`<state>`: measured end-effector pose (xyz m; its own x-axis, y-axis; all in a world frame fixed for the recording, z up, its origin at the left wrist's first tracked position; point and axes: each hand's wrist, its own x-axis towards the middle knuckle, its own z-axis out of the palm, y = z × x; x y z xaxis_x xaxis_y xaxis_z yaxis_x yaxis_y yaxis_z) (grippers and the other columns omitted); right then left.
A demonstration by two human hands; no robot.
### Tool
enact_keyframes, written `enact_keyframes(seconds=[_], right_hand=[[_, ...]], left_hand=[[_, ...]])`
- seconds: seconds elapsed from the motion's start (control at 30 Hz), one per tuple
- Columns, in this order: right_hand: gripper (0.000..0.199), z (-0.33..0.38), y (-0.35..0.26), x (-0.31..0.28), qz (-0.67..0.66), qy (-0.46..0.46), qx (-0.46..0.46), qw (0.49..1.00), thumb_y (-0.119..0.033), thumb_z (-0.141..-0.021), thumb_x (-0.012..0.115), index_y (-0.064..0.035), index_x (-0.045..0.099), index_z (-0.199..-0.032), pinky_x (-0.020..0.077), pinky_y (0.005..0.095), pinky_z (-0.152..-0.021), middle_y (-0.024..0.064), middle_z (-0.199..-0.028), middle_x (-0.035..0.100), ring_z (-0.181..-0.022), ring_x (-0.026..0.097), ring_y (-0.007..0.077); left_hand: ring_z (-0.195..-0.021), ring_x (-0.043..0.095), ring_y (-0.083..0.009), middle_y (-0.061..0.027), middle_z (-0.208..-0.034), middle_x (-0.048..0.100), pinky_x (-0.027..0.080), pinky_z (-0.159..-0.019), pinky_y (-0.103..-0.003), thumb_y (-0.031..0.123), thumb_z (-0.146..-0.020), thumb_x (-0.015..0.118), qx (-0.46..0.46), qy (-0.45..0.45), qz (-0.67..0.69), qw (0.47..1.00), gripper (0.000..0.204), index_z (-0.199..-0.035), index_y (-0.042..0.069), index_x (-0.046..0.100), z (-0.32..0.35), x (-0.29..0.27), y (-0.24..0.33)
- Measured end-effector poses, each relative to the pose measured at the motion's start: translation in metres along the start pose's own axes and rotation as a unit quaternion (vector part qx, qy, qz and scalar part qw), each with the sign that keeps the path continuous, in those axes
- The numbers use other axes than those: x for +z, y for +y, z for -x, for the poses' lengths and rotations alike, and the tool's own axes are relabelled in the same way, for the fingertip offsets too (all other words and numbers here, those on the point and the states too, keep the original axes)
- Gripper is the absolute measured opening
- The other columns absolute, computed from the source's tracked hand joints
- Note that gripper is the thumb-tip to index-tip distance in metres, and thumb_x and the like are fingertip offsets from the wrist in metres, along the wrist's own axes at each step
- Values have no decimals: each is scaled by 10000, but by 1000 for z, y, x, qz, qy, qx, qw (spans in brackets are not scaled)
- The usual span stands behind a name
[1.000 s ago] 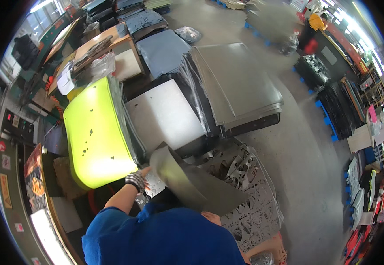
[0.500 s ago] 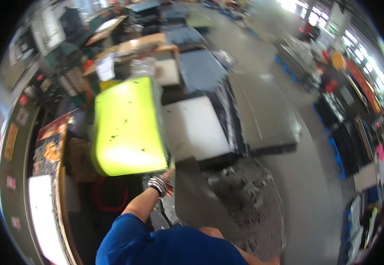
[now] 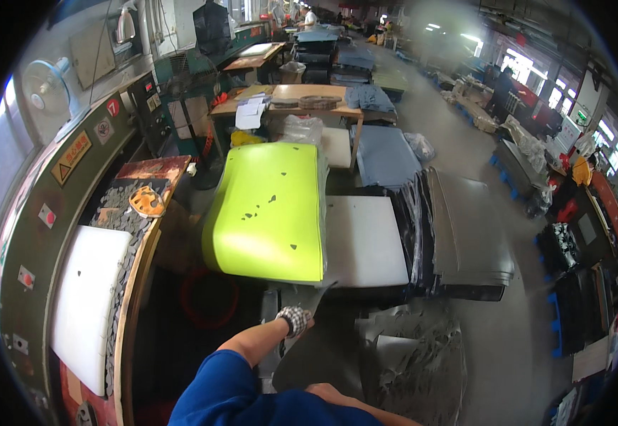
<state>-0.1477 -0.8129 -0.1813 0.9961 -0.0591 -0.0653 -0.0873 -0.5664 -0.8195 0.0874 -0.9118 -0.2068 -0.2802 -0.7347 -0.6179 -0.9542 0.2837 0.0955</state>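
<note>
My left hand [image 3: 297, 321], in a black-and-white checked glove with bare fingertips, is closed on the edge of a dark grey flexible sheet [image 3: 323, 358]. A narrow tip of this sheet points up beyond the fingers, and the rest hangs down in front of my body. Just past the hand lies a bright yellow-green sheet [image 3: 270, 213], curved over at its left and near sides, with several small dark scraps on it. My right forearm runs along the bottom edge toward the right; its hand is out of sight.
On the left stands a green machine [image 3: 28, 284] with a white board [image 3: 89, 305] and many grey cut pieces [image 3: 114, 202]. Right of the yellow-green sheet are a white slab [image 3: 366, 241] and stacked grey sheets [image 3: 469, 227]. Dark scrap sheets [image 3: 415, 362] lie at the lower right.
My view has lifted and turned left. My left hand has drawn back from the yellow-green sheet's near corner, and the dark grey sheet's edge is now raised in it.
</note>
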Motion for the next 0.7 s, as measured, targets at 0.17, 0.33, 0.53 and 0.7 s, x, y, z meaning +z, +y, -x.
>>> enact_keyframes(seconds=[0.17, 0.33, 0.53, 0.7], right_hand=[[599, 33, 38, -55, -411, -165, 118, 889, -34, -812, 611, -74, 448, -1387, 487, 259, -809, 122, -1273, 581, -914, 606, 126], [981, 96, 100, -97, -676, 146, 207, 692, -717, -855, 358, 55, 204, -1439, 396, 598, -978, 279, -1357, 425, -1208, 463, 460], [1092, 78, 154, -124, -656, 247, 394, 594, -796, -798, 365, 102, 227, -1404, 390, 609, -969, 336, -1380, 328, -1221, 421, 478], [739, 61, 179, -149, -679, 395, 281, 551, -634, -841, 513, 25, 506, -1176, 440, 472, -904, 197, -1168, 519, -1062, 518, 339]], left_hand=[[-927, 627, -391, -231, -982, 650, 497, -775, -447, 190, -775, 510, 61, 62, 275, 957, 318, -1011, 18, 634, -19, 83, 22], [-865, 642, -383, -226, -840, 658, 508, -711, -447, 159, -747, 585, 173, -2, 155, 973, 213, -848, -7, 670, -8, 70, 85], [-776, 658, -360, -176, -789, 669, 527, -679, -435, 162, -741, 637, 153, 109, 118, 975, 170, -812, 11, 667, 30, -21, 95], [-663, 658, -314, -141, -741, 647, 529, -567, -389, 140, -802, 563, 70, 207, 127, 967, 272, -1046, 21, 551, 61, -36, 107]])
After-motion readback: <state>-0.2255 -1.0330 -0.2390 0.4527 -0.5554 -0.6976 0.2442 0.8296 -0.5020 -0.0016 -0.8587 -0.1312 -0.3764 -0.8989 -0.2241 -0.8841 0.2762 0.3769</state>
